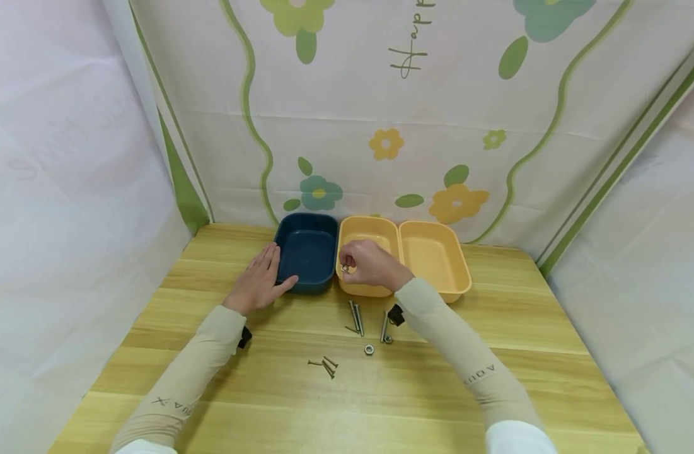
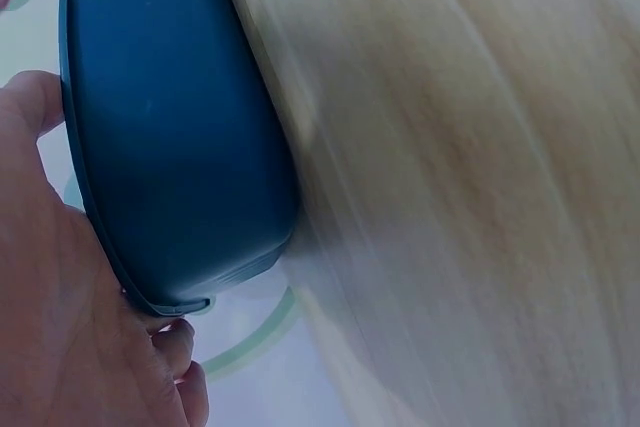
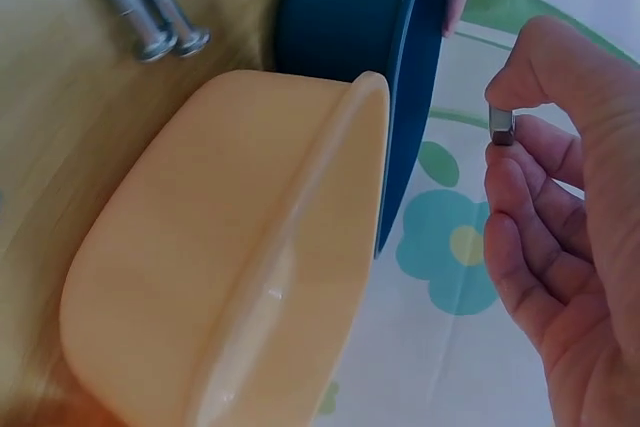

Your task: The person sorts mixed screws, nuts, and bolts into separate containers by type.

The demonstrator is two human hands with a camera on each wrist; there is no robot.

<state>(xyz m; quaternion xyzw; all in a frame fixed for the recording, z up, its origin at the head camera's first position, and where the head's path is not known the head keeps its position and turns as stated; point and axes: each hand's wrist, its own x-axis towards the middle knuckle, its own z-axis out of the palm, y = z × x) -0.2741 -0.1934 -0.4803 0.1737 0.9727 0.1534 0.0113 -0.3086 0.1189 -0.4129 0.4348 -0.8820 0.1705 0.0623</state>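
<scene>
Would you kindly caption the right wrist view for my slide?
Right grip pinching a nut near yellow bin and blue bin.

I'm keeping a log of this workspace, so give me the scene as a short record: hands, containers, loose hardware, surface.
Left hand: touches the rim of a dark blue, rounded plastic bin
Right hand: pinches a silvery metal nut above a yellow, rounded plastic bin
Bin row: dark blue left, yellow middle, matching yellow bin right
Loose hardware: long silvery metal bolts, more silvery nuts, small brass-coloured metal screws
Surface: light wood-grain table
</scene>
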